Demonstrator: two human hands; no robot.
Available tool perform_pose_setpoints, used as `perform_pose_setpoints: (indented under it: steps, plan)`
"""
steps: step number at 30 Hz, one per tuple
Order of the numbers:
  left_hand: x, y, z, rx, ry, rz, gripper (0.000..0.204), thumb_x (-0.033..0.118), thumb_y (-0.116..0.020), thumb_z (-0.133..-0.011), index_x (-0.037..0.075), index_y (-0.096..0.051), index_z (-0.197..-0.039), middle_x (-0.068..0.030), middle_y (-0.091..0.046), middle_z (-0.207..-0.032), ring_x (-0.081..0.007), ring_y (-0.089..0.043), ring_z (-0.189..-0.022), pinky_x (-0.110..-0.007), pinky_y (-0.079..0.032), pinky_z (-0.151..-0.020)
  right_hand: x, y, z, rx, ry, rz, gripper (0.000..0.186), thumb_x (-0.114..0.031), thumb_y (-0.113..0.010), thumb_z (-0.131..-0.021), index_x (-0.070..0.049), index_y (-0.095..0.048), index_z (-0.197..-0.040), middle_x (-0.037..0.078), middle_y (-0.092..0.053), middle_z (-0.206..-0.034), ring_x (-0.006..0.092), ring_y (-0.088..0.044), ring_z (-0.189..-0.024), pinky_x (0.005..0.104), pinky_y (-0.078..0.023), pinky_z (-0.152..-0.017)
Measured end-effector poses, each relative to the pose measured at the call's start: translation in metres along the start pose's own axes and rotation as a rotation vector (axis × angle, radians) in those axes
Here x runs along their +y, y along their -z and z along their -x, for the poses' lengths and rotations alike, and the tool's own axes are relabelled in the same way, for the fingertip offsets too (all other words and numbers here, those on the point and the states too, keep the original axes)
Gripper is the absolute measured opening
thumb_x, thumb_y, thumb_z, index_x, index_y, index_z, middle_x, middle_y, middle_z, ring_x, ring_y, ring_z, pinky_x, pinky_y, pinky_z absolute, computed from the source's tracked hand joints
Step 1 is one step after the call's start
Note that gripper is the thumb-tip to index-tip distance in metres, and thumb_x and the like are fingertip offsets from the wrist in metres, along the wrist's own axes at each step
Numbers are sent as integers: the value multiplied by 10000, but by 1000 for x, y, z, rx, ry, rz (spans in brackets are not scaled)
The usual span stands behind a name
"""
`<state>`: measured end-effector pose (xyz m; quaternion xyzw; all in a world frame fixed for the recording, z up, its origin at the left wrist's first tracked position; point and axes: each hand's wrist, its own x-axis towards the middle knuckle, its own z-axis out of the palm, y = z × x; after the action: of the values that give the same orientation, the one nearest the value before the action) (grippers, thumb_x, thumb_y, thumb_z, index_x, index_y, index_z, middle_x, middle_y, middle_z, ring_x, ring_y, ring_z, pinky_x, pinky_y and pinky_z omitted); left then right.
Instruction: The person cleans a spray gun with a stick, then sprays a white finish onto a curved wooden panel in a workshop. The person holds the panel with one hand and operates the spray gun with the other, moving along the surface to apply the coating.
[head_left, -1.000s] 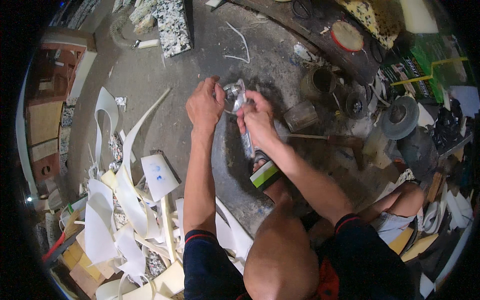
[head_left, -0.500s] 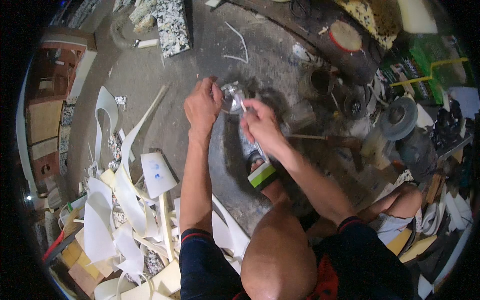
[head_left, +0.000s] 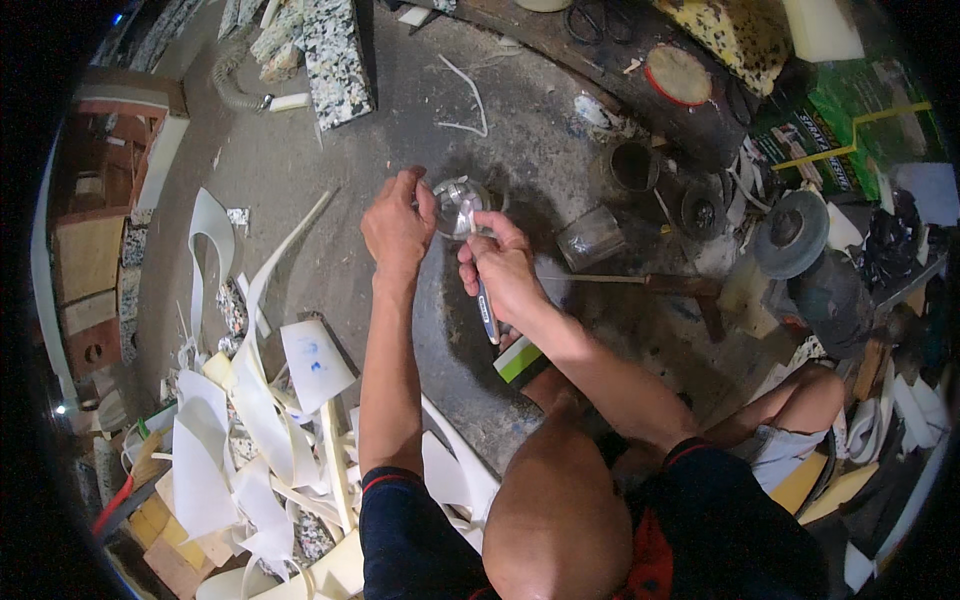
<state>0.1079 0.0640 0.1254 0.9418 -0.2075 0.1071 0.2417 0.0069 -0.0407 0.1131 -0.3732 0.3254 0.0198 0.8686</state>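
My right hand (head_left: 503,268) is closed round a slim tool with a grey-and-blue handle (head_left: 487,312); its kind is not clear. The handle points back toward me, and the tool's pale upper end meets a round, shiny, clear or metallic container (head_left: 456,192) on the floor. Beside that container, on its left, my left hand (head_left: 398,222) is closed with thumb and fingertips pinched together. Whatever it may hold is too small to make out. Below my right hand shows my foot in a sandal with a green-and-white strap (head_left: 518,360).
White foam offcuts (head_left: 205,440) pile up at the lower left. A glass jar (head_left: 590,238), a dark can (head_left: 632,165) and a wooden-handled hammer (head_left: 690,284) lie right of my hands. Farther right stands a bench grinder (head_left: 793,235). A speckled foam block (head_left: 338,65) lies at the far side.
My right hand has shifted slightly left and down with the tool, whose handle now stands more upright. My left hand has moved a little left and down, away from the container's rim.
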Motion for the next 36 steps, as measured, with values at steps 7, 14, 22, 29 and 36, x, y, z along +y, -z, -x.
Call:
perform_pose_setpoints:
  steps: [7, 14, 22, 29, 36]
  plan:
    - [1, 1, 2, -2, -5, 5, 191, 216, -574, -922, 161, -688, -1065, -131, -695, -898, -367, -684, -796, -459, -540, -690, -7, -8, 18, 6, -14, -63, 276, -9, -496, -977, -49, -481, -1250, 94, -573, -794, 165, -523, -509, 301, -415, -409]
    - [4, 2, 2, -2, 21, 16, 174, 206, -583, -919, 157, -689, -1049, -120, -693, -894, -353, -684, -784, -453, -539, -684, -22, 32, 25, 54, 560, 802, 370, -27, -569, -945, -41, -606, -1313, 122, -648, -775, 167, -610, -615, 323, -499, -573]
    - [5, 3, 2, 3, 6, -2, 177, 218, -582, -922, 160, -686, -1054, -113, -691, -890, -353, -682, -777, -451, -540, -673, -36, 17, 0, 6, 834, 1248, 342, 57, -562, -856, 37, -639, -1189, 260, -668, -865, 423, -672, -802, 466, -532, -666]
    - [2, 0, 2, -4, 5, -15, 192, 228, -570, -928, 175, -684, -1073, -116, -693, -897, -366, -681, -781, -461, -545, -677, -53, 12, 11, -8, 615, 1465, 365, 0, -554, -882, -44, -633, -1235, 263, -665, -906, 443, -671, -866, 504, -536, -702]
    - [4, 1, 0, -7, 8, -7, 185, 222, -578, -921, 170, -682, -1065, -113, -697, -903, -360, -685, -797, -462, -548, -685, -67, 19, 13, -60, 537, 1595, 402, -24, -550, -872, -52, -619, -1267, 235, -659, -938, 447, -666, -852, 524, -538, -727]
